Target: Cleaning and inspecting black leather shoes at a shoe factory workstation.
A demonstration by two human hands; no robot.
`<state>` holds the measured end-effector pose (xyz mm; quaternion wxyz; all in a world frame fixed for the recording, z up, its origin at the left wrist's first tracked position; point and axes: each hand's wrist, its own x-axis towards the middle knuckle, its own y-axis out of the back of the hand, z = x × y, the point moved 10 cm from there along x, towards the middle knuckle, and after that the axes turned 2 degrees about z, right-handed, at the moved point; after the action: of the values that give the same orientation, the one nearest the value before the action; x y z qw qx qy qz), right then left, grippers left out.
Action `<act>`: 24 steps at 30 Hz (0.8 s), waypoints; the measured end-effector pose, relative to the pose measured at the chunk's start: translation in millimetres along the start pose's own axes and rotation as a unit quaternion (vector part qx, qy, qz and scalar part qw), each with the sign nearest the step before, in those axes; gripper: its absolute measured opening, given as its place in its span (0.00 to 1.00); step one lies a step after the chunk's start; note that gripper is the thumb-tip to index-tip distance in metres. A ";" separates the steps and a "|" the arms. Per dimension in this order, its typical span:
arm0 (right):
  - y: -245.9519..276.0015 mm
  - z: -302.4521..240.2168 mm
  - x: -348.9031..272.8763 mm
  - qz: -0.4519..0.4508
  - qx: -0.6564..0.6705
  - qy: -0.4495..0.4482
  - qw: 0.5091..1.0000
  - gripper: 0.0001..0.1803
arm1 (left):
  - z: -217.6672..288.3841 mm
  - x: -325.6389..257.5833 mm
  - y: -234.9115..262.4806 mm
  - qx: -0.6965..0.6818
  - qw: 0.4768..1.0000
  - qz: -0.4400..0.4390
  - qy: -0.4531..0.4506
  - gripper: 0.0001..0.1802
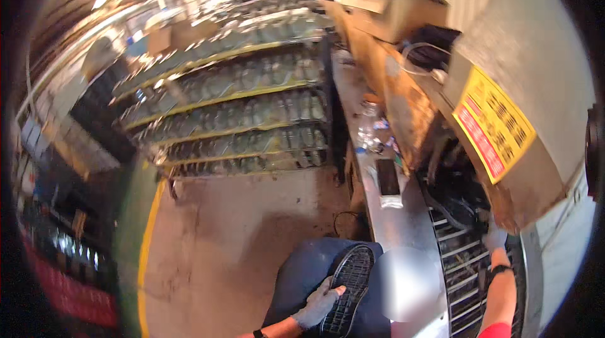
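Note:
My left hand, in a grey glove with bare thumb tip, holds a black shoe sole over my dark-clothed lap. Its ridged tread faces up, and my thumb presses on the edge while the other fingers are mostly hidden. At the right, my right hand, also gloved, reaches out above a slatted metal conveyor, beneath a hanging cardboard flap. Dark, glossy objects lie in the shadow beside it, too dim to name. The fingers of that hand are hidden, so any hold cannot be made out.
A metal ledge beside the conveyor carries a dark phone-like slab and a clear plastic bottle. Ahead stands a multi-tier rack with yellow-edged shelves of shoe-like items. A yellow warning sign hangs on the grey hood.

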<state>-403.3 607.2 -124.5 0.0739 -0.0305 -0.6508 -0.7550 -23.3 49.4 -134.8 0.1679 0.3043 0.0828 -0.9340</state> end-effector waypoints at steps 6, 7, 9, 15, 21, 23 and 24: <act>72.4 -16.0 -66.3 0.001 0.065 0.181 0.981 0.37 | 2.3 -5.4 3.1 0.019 0.996 -0.071 -0.055 0.31; 82.2 -1.4 -95.9 0.028 0.302 0.169 0.938 0.24 | 4.3 -3.5 4.0 0.011 0.996 -0.074 -0.052 0.31; 157.1 -86.0 -176.0 -0.011 0.015 0.332 0.943 0.20 | 6.5 -4.0 14.7 0.101 0.994 -0.024 -0.043 0.32; 148.7 -60.2 -215.4 -0.114 0.320 0.212 0.917 0.36 | -11.7 9.3 5.3 -0.171 0.980 -0.087 -0.052 0.26; 24.1 60.3 -221.7 -0.087 0.604 -0.308 0.730 0.41 | 13.5 9.9 -20.5 -0.093 0.985 -0.098 -0.107 0.27; 7.3 23.0 -231.3 -0.136 0.724 -0.334 0.589 0.31 | -12.8 17.2 -13.0 0.017 0.988 -0.046 -0.148 0.28; 4.6 23.1 -227.8 -0.138 0.736 -0.296 0.593 0.26 | -38.5 26.6 -15.4 -0.079 0.989 -0.085 -0.097 0.28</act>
<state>-178.8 645.7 -148.9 -0.2300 -0.0974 -0.9678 0.0300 -28.2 66.6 -180.7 0.1191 0.1900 0.1655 -0.9604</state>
